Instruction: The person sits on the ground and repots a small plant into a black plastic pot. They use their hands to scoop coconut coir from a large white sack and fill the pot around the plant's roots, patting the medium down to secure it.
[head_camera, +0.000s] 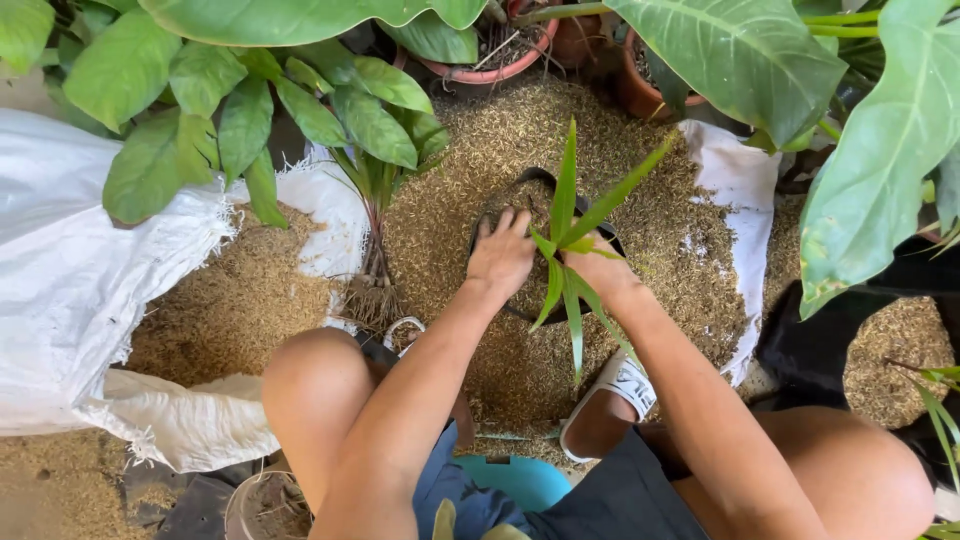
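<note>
Pressing down into the husk mix, your left hand (500, 255) lies flat with fingers spread on the fill inside the black pot (545, 180), clasping nothing. Your right hand (597, 268) sits at the base of the small green plant (566, 235), partly hidden behind its narrow leaves, so you cannot tell whether that grip is closed round the stem or just resting on the fill. The plant stands upright in the middle of the pot, between your two hands, with leaves arching toward you.

The pot rests on a heap of rice husk (480, 150) spread over a white sack (740, 180) on the ground. To your left, an open white bag (70, 290) spills more husk, and a bare-rooted leafy plant (375, 200) lies just beside the pot. Terracotta pots (640, 95) stand beyond the heap. Your white sandal (620, 385) is planted near the pot's closer edge.
</note>
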